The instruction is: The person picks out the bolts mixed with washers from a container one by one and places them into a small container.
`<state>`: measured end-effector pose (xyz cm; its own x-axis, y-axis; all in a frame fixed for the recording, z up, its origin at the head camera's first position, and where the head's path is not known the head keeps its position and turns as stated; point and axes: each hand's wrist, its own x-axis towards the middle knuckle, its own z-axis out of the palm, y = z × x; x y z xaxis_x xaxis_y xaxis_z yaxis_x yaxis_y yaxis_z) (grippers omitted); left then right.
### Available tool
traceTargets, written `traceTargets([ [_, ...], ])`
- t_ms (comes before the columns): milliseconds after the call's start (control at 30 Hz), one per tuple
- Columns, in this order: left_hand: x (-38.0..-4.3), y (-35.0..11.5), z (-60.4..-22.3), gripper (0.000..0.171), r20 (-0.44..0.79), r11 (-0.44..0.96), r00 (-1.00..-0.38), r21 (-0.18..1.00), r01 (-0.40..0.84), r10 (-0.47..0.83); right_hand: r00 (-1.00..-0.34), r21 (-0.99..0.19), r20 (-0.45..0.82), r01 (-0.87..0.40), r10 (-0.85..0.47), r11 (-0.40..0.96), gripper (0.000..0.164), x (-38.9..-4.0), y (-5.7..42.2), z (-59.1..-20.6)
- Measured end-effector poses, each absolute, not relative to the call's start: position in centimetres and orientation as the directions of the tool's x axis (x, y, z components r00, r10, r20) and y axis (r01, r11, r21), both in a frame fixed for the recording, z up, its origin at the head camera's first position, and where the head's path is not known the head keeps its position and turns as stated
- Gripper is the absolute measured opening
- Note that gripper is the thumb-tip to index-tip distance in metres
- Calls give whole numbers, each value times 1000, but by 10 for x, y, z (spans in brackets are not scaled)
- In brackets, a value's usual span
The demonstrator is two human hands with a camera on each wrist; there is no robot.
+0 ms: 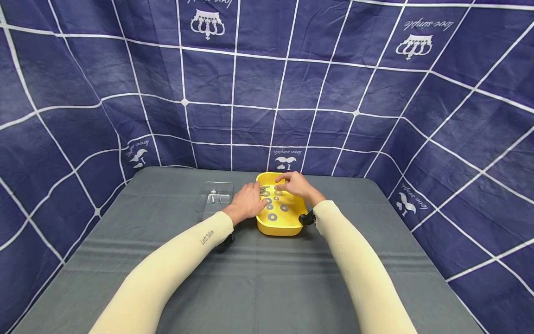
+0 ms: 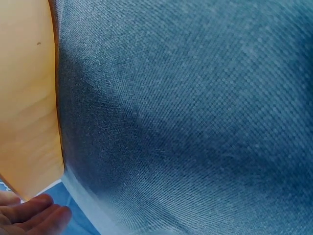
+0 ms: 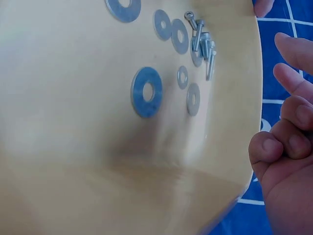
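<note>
A yellow tray (image 1: 280,228) lies on the table with several flat washers (image 3: 146,92) spread over its floor and a small cluster of bolts (image 3: 204,45) by one wall. My left hand (image 1: 247,202) holds the tray's left rim, thumb over the inner side. In the left wrist view, its fingers (image 2: 39,215) show outside the tray wall. Above the tray's far part is my right hand (image 1: 297,185), index finger and thumb apart near the bolts, nothing visible between them. Its other fingers are curled in the right wrist view.
Left of the tray sits a clear plastic box (image 1: 219,186) with small metal pieces (image 1: 212,198) inside. Grey cloth (image 1: 258,278) covers the table. A blue curtain (image 1: 267,83) with white lines hangs behind and at both sides.
</note>
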<state>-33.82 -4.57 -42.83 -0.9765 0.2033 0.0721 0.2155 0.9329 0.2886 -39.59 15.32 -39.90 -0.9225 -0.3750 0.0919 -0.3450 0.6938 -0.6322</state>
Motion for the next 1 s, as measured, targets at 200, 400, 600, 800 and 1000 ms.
traceTargets([
  [200,-337,-46,-427,76,58,936,-979,285,205,197,-922,-639,84,-341,-378,690,37,-398,142,-401],
  [400,-335,-45,-427,73,53,940,-981,281,194,187,-926,-651,84,-332,-369,683,34,-400,134,-408],
  [600,-335,-45,-428,72,74,937,-975,272,220,207,-938,-654,64,-297,-339,696,30,-403,130,-418],
  [800,-336,-44,-428,73,83,935,-973,267,231,217,-936,-661,74,-305,-345,686,26,-407,127,-425],
  [1000,-333,-46,-429,70,82,939,-975,263,223,208,-944,-685,63,-277,-325,674,26,-411,123,-436],
])
